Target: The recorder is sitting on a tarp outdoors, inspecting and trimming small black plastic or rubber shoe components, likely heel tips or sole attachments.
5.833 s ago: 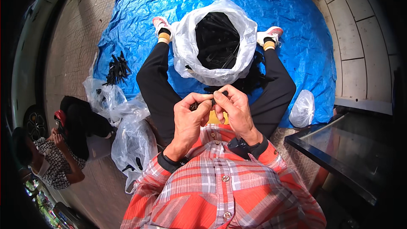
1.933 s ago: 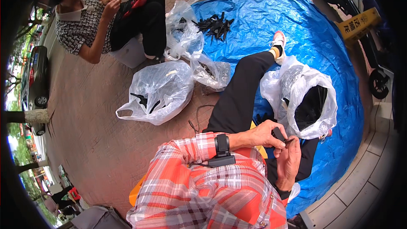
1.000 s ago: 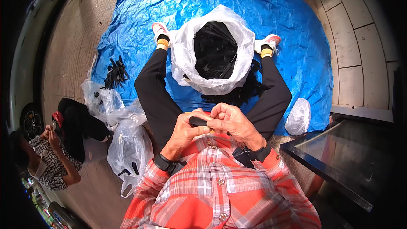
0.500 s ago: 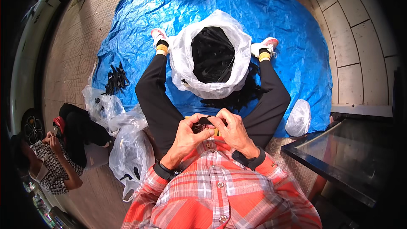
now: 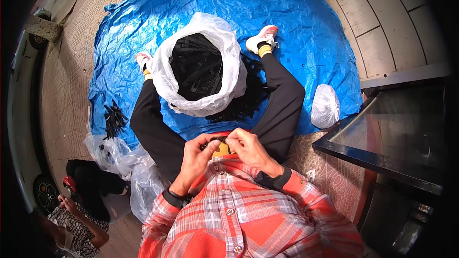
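Close in front of my lap, both hands meet at a small black piece (image 5: 219, 139), partly hidden by the fingers; I cannot make out its exact kind. My left hand (image 5: 197, 156) is closed with thumb and fingers pinching one end. On the other end, my right hand (image 5: 249, 150) is closed too, its thumb and forefinger pressed together. Between my legs stands a large white plastic bag (image 5: 165, 67) with its mouth rolled wide. Long thin black pieces (image 5: 196, 67) fill it. More black pieces (image 5: 241, 107) lie heaped against its right side.
A crumpled blue tarp (image 5: 301, 43) lies beneath the bag and my feet. At left are a small black pile (image 5: 114, 120) and clear plastic bags (image 5: 146, 181). A tied white bag (image 5: 325, 106) and a dark glass-topped frame (image 5: 382, 138) stand right. Another person (image 5: 79, 220) sits lower left.
The view has turned, so the bag and tarp appear farther left. My hands have shifted slightly around the black piece, with both still closed on it.
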`<action>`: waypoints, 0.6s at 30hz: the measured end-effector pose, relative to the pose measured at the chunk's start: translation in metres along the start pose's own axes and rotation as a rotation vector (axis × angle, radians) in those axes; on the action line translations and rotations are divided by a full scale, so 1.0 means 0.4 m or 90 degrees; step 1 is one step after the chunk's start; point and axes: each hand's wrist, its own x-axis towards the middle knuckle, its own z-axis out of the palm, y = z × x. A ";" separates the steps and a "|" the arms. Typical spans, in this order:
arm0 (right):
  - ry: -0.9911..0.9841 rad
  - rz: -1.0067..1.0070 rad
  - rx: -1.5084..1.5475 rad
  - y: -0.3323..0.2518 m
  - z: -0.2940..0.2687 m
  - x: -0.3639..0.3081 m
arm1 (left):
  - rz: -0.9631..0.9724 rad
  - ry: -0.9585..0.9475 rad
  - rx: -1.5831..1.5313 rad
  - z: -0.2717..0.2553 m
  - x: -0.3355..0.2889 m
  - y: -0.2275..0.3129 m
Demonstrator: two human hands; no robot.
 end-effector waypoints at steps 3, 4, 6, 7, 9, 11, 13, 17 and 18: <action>0.199 0.133 0.171 0.114 -0.084 0.045 | -0.082 -0.043 -0.367 -0.035 0.039 -0.057; 0.256 0.140 0.118 0.160 -0.120 0.075 | -0.079 -0.029 -0.462 -0.038 0.033 -0.066; 0.283 0.151 0.120 0.235 -0.180 0.157 | -0.139 -0.046 -0.526 -0.048 0.024 -0.064; 0.358 0.017 -0.195 0.231 -0.197 0.198 | -0.198 -0.070 -0.591 -0.057 0.026 -0.061; 0.397 -0.165 -0.420 0.221 -0.207 0.253 | -0.190 -0.100 -0.608 -0.069 0.014 -0.086; 0.296 -0.218 -0.275 0.054 -0.145 0.305 | -0.162 -0.107 -0.640 -0.085 -0.007 -0.089; 0.140 -0.330 -0.320 0.022 -0.083 0.393 | -0.148 -0.108 -0.642 -0.092 -0.024 -0.081; 0.026 -0.413 -0.616 0.078 0.004 0.559 | -0.102 -0.114 -0.628 -0.109 -0.039 -0.063; 0.003 -0.419 -0.695 0.094 0.008 0.580 | -0.088 -0.115 -0.632 -0.117 -0.044 -0.065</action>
